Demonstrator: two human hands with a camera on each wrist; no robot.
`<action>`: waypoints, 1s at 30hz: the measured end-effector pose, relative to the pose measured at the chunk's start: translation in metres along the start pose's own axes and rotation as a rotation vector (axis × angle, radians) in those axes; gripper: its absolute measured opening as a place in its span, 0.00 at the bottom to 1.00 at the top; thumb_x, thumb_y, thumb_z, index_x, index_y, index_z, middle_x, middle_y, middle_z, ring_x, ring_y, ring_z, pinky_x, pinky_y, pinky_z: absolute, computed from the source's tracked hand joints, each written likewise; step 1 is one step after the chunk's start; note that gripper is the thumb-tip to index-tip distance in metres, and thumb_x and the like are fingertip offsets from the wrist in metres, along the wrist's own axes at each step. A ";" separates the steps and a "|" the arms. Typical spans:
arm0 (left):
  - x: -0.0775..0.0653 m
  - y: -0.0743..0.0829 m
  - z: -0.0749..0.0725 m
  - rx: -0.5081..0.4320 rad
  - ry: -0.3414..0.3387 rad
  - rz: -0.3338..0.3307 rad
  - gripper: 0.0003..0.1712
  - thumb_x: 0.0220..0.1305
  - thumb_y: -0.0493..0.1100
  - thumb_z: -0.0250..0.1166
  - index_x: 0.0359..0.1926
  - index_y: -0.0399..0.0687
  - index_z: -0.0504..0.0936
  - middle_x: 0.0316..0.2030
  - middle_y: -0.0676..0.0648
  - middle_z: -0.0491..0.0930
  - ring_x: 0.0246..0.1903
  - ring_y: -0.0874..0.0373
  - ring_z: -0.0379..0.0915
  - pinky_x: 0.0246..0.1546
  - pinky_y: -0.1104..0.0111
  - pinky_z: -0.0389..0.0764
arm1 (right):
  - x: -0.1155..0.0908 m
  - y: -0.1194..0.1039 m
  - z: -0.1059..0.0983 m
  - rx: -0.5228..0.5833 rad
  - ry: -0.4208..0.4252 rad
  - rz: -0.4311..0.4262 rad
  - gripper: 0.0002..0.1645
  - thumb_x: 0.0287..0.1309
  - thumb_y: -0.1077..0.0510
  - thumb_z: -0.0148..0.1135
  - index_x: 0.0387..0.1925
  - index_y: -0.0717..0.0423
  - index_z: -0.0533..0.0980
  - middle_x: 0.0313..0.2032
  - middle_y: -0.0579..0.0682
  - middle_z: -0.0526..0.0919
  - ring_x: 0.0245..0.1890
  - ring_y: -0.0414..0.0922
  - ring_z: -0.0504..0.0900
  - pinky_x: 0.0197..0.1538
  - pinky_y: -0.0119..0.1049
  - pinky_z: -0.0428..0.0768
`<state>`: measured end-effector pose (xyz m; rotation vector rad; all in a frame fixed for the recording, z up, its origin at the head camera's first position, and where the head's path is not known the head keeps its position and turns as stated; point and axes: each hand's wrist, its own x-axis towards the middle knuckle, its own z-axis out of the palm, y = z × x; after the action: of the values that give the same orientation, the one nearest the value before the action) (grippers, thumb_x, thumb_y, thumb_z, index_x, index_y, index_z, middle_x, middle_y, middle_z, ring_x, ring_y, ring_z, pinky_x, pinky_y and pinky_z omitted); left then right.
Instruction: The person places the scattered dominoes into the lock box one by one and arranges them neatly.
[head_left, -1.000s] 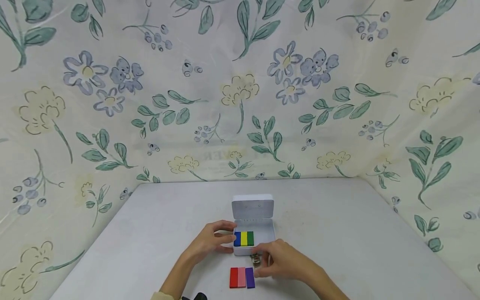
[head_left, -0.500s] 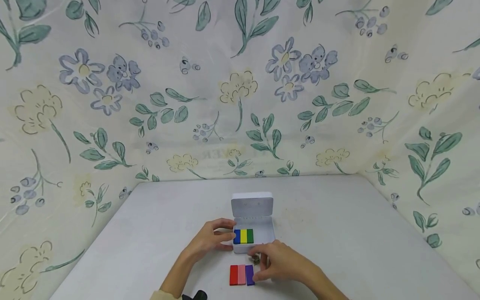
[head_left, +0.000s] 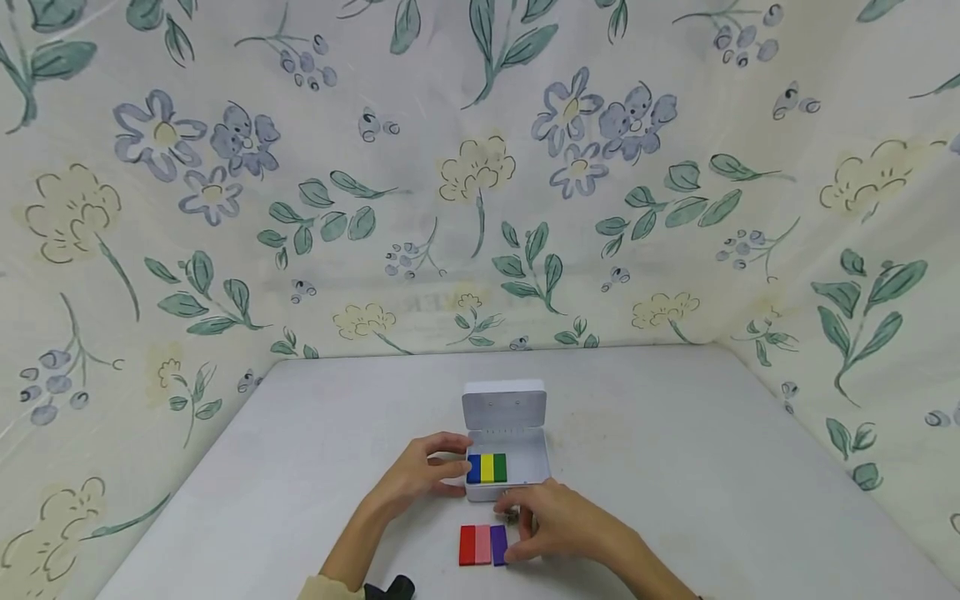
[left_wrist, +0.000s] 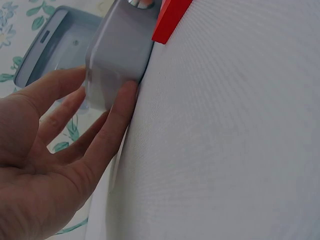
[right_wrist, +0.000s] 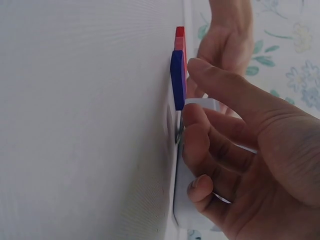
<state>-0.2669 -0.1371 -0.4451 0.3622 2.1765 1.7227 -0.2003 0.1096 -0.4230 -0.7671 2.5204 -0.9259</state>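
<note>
A white hinged box (head_left: pixel 529 460) stands with its lid (head_left: pixel 504 408) raised. Inside, at its left, lie a blue block (head_left: pixel 474 468), a yellow block (head_left: pixel 487 468) and a green block (head_left: pixel 500 468) side by side. My left hand (head_left: pixel 416 473) rests its fingers against the box's left end. In front lie a red block (head_left: pixel 467 546), a pink block (head_left: pixel 482 546) and a purple block (head_left: pixel 498 545) in a row. My right hand (head_left: pixel 558 521) is beside the purple block (right_wrist: pixel 178 80), thumb tip near its face and index fingertip near its far end.
A small metal clasp (head_left: pixel 512 517) at the box's front is partly hidden by my right hand. The white table (head_left: pixel 675 467) reaches back to a floral cloth (head_left: pixel 480 208). A black object (head_left: pixel 392 588) shows at my left wrist.
The head view has tilted slightly, shifting the scene upward. My right index finger has moved a little left and toward me, covering more of the clasp. My left hand stays at the box.
</note>
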 end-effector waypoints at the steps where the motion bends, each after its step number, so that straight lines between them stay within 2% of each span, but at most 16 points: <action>1: 0.000 0.000 0.000 -0.004 -0.001 0.000 0.28 0.64 0.42 0.66 0.63 0.38 0.73 0.62 0.35 0.71 0.53 0.50 0.77 0.43 0.57 0.88 | 0.000 -0.001 0.000 0.001 -0.004 0.004 0.27 0.47 0.48 0.77 0.51 0.46 0.80 0.20 0.37 0.76 0.19 0.33 0.74 0.25 0.22 0.74; 5: 0.000 -0.001 0.000 -0.009 -0.002 0.002 0.28 0.64 0.42 0.66 0.63 0.38 0.73 0.62 0.35 0.71 0.52 0.50 0.77 0.42 0.57 0.88 | 0.000 -0.004 0.001 -0.005 -0.019 0.023 0.27 0.47 0.49 0.77 0.51 0.46 0.81 0.19 0.37 0.76 0.19 0.34 0.74 0.25 0.22 0.74; 17: 0.001 -0.001 -0.001 0.005 -0.003 0.011 0.27 0.64 0.42 0.66 0.63 0.39 0.73 0.62 0.35 0.72 0.52 0.50 0.77 0.42 0.57 0.88 | 0.001 -0.007 0.006 -0.126 -0.008 0.044 0.25 0.47 0.47 0.77 0.50 0.40 0.82 0.18 0.36 0.75 0.18 0.33 0.73 0.26 0.22 0.76; 30: 0.000 -0.001 0.000 -0.001 0.004 0.000 0.27 0.64 0.43 0.66 0.62 0.40 0.73 0.62 0.36 0.72 0.51 0.50 0.77 0.42 0.57 0.88 | 0.000 -0.008 0.009 -0.141 -0.008 0.032 0.22 0.48 0.46 0.76 0.48 0.39 0.83 0.18 0.36 0.75 0.18 0.32 0.73 0.26 0.20 0.75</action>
<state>-0.2669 -0.1375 -0.4463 0.3594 2.1785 1.7258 -0.1930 0.1002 -0.4241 -0.7681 2.6046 -0.7398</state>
